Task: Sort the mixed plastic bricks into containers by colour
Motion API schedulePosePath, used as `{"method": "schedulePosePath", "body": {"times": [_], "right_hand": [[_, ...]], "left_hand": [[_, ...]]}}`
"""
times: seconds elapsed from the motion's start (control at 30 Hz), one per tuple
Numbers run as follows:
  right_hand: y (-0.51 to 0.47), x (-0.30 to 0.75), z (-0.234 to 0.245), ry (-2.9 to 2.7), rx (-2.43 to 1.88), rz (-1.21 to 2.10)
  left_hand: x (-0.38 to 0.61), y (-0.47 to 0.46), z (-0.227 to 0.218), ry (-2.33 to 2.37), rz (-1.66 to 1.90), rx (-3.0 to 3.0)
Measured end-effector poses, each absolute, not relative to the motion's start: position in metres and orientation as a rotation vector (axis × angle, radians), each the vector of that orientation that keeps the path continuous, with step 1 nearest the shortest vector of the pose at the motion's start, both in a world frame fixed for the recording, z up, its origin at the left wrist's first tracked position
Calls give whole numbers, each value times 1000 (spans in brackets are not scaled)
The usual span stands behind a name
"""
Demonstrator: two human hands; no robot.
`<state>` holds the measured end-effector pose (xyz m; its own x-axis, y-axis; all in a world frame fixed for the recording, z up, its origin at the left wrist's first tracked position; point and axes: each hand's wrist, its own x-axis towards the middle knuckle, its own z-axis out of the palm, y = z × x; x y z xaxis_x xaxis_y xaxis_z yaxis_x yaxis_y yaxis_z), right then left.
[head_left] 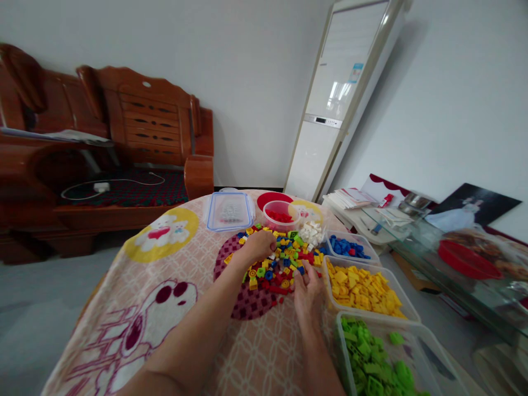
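Observation:
A mixed pile of small toy building bricks (284, 258) in yellow, red, blue, green and white lies on the patterned tablecloth. Over the pile's upper left part is my left hand (263, 246), its fingers curled down and closed; whatever they hold is hidden. My right hand (308, 289) reaches into the near right side of the pile, thumb and index finger apart, close to a blue brick (301, 270). To its right stand plastic boxes: one of blue bricks (350, 247), one of yellow bricks (363, 289) and one of green bricks (367, 352).
Beyond the pile are a round tub of red bricks (280, 216), a heap of white bricks (312, 234) and a blue-rimmed lid (230, 212). A cluttered glass table (437, 264) stands right, a wooden sofa (148, 121) left, and a tall white air conditioner (325, 99) behind.

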<state>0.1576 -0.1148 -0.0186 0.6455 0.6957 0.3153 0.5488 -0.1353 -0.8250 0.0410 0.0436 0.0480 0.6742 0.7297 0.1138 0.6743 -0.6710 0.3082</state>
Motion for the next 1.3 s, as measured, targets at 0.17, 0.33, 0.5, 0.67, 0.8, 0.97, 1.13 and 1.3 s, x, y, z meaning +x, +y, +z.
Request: {"method": "schedulePosePath", "body": {"times": [0.17,0.33,0.5,0.67,0.8,0.97,1.13,1.3], "right_hand": [[-115,157,-17,-998,-1812,159],[-116,156,-14,-1005,-1817,145],[-115,156,-15,-1017,-1820,139],[-115,156,-16,-1014,-1811,138],[-115,156,-15,-1007,-1799,163],[-114,156,-15,-1016,-1796,198],[-115,156,-14,-1014,-1794,175],[-114,156,-14,-1014,-1800,146]], "left_hand": [[39,49,38,1162,267,2690],[39,54,35,1060,371,2532],[36,59,36,785,524,2291],[16,65,47,1040,361,2366],[10,65,50,1131,221,2427],[19,60,42,1150,223,2484],[19,62,40,1109,229,2488],[17,64,46,909,499,2280]]}}
